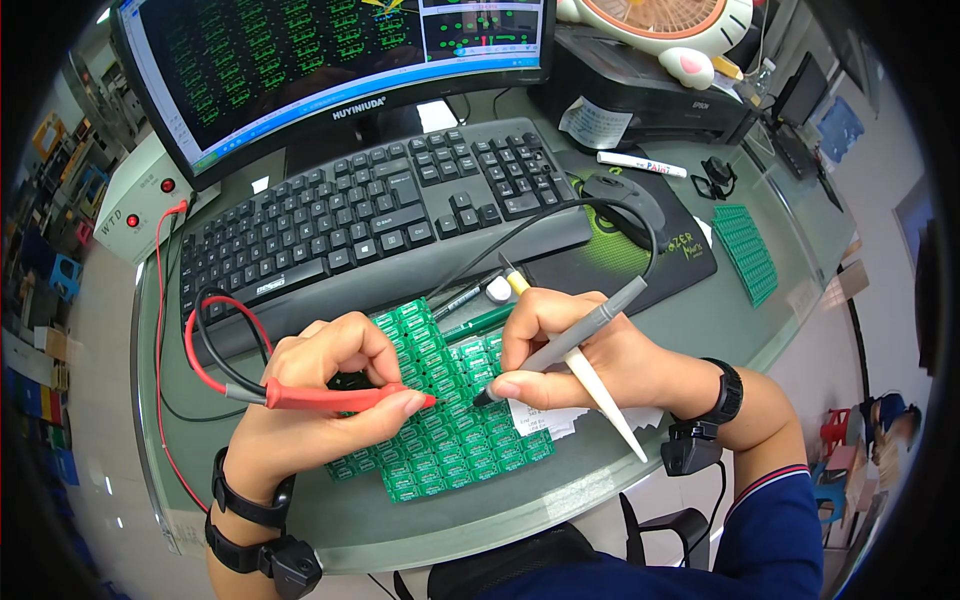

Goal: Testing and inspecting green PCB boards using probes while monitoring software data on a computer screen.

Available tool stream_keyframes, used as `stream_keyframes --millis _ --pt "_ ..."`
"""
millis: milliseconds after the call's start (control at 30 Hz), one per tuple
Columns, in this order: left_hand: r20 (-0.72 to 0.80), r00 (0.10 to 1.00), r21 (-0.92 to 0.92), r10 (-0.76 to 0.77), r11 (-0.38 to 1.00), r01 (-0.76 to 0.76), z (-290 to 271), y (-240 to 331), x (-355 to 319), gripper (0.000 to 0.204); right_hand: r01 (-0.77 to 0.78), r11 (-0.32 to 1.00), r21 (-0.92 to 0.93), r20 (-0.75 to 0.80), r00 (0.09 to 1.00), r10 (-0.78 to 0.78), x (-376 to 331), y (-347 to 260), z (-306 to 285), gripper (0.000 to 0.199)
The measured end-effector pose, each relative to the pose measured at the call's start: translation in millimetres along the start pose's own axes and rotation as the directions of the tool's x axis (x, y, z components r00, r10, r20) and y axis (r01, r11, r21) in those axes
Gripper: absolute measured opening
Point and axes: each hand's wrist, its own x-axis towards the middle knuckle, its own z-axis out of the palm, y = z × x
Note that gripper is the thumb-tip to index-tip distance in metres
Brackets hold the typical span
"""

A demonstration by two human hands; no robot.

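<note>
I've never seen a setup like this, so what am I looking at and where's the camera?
There's no robot here, just a person working bare-handed. The single picture comes from a wide fisheye camera on the person's head, looking down, so straight edges bend. The left hand holds a red probe; the right hand holds a grey probe and a pale pointed tool. Both probe tips are at the green circuit boards on the desk. Behind them are a keyboard, mouse and monitor.
</note>
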Motion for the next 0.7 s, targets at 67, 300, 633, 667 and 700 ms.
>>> stream_keyframes --millis 67,300,633,667,700 --pt "0.003 1.000 0.028 -0.001 1.000 0.001 -0.2 1.3 -0.1 0.026 0.000 1.000 -0.001 -0.001 1.000 0.000 -0.2 0.0 -0.3 0.025" --pt "-0.044 0.999 0.106 -0.010 0.994 0.015 2.6 4.5 -1.5 0.026 0.000 1.000 -0.019 -0.040 0.999 0.000 -1.2 1.8 0.5 0.026" --pt "-0.031 0.994 0.205 0.102 0.974 -0.094 1.7 4.0 -1.4 0.026 0.018 1.000 -0.012 -0.030 0.999 -0.019 -0.2 5.2 0.4 0.026" --pt "-0.029 0.993 0.211 0.112 0.972 -0.104 1.7 3.8 -1.2 0.026 0.012 1.000 -0.012 -0.034 0.999 -0.013 -0.3 5.0 0.5 0.026" --pt "-0.028 0.992 0.217 0.122 0.970 -0.114 1.7 3.7 -1.1 0.026 0.006 1.000 -0.014 -0.036 0.999 -0.007 -0.5 4.8 0.6 0.026"
